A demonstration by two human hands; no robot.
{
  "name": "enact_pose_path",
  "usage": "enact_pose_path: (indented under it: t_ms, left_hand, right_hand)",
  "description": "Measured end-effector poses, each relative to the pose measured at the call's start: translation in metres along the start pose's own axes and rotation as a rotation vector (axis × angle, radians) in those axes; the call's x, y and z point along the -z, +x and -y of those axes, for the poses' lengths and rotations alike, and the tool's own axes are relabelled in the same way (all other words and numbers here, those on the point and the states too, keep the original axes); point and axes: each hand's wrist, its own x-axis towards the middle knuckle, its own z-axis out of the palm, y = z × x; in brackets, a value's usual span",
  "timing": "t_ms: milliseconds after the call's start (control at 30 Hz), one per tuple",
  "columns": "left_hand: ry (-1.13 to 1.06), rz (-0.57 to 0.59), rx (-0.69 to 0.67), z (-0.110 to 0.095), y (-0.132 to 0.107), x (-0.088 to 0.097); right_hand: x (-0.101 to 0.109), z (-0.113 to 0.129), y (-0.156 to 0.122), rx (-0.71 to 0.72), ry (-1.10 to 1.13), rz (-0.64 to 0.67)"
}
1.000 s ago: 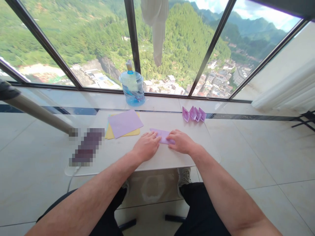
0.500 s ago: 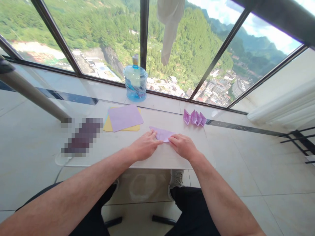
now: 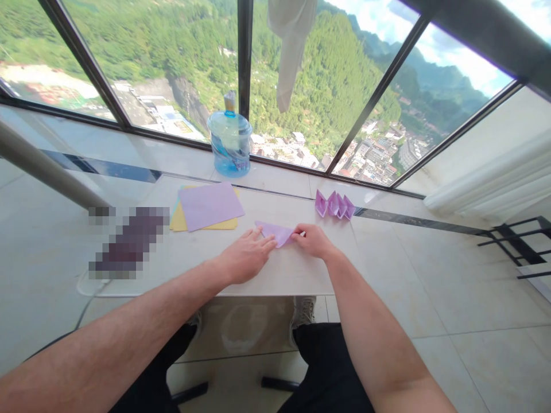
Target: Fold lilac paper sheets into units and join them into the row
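A folded sheet of purple paper (image 3: 280, 235), roughly triangular, lies on the white table (image 3: 181, 261) in front of me. My left hand (image 3: 247, 255) rests on its left part, palm down with the fingers stretched out. At the right corner my right hand (image 3: 313, 240) pinches the paper between thumb and fingers. Beyond my right hand stand several folded purple paper pieces (image 3: 336, 205) in a row. To the left of the folded sheet is a stack of flat paper, with a purple sheet (image 3: 210, 205) on top of a yellow one (image 3: 181, 222).
A blue water jug (image 3: 231, 140) stands by the window at the back. On the table's left lies a pixelated dark object (image 3: 131, 241) with a cable. A slanted pole (image 3: 47, 166) rises at the left, and a black metal rack (image 3: 520, 241) stands at the far right.
My right hand has shifted from the paper's lower edge up to its right corner. My left fingers now lie flatter on the paper. The whole view has moved slightly.
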Motion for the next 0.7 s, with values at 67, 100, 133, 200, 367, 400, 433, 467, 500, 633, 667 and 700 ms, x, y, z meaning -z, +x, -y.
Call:
enact_pose_path:
  t_ms: [67, 100, 133, 200, 367, 400, 433, 467, 500, 633, 667, 700]
  left_hand:
    - [0.012, 0.008, 0.004, -0.001, 0.0, 0.0]
    - [0.016, 0.011, -0.001, -0.001, 0.0, 0.001]
    - [0.018, 0.012, -0.008, -0.001, 0.0, 0.001]
    - [0.02, 0.013, -0.016, -0.001, -0.001, 0.002]
    - [0.019, 0.019, 0.004, -0.002, -0.003, 0.003]
    - [0.019, 0.018, 0.01, -0.003, -0.003, 0.003]
    - [0.02, 0.016, 0.016, -0.004, -0.003, 0.003]
    - [0.021, 0.015, 0.021, -0.004, -0.002, 0.003]
    - [0.022, 0.015, 0.024, -0.005, -0.002, 0.003]
    - [0.023, 0.011, 0.049, -0.007, 0.0, 0.003]
    - [0.024, 0.012, 0.056, -0.008, 0.001, 0.002]
    - [0.025, 0.015, 0.065, -0.008, 0.001, 0.002]
  right_hand:
    - [-0.002, 0.005, 0.01, -0.061, -0.021, 0.003]
    - [-0.003, 0.008, 0.014, -0.087, -0.034, 0.003]
    - [-0.004, 0.011, 0.018, -0.105, -0.042, 0.012]
    - [-0.006, 0.016, 0.023, -0.135, -0.065, 0.026]
    - [-0.007, 0.022, 0.027, -0.19, -0.119, 0.038]
    - [-0.007, 0.023, 0.027, -0.191, -0.12, 0.041]
    - [-0.007, 0.023, 0.026, -0.191, -0.122, 0.043]
    - [-0.007, 0.023, 0.026, -0.195, -0.128, 0.041]
    - [-0.008, 0.023, 0.026, -0.202, -0.136, 0.036]
    - [-0.01, 0.024, 0.025, -0.238, -0.171, 0.014]
    - [-0.011, 0.025, 0.025, -0.243, -0.174, 0.011]
    - [-0.012, 0.025, 0.026, -0.246, -0.177, 0.009]
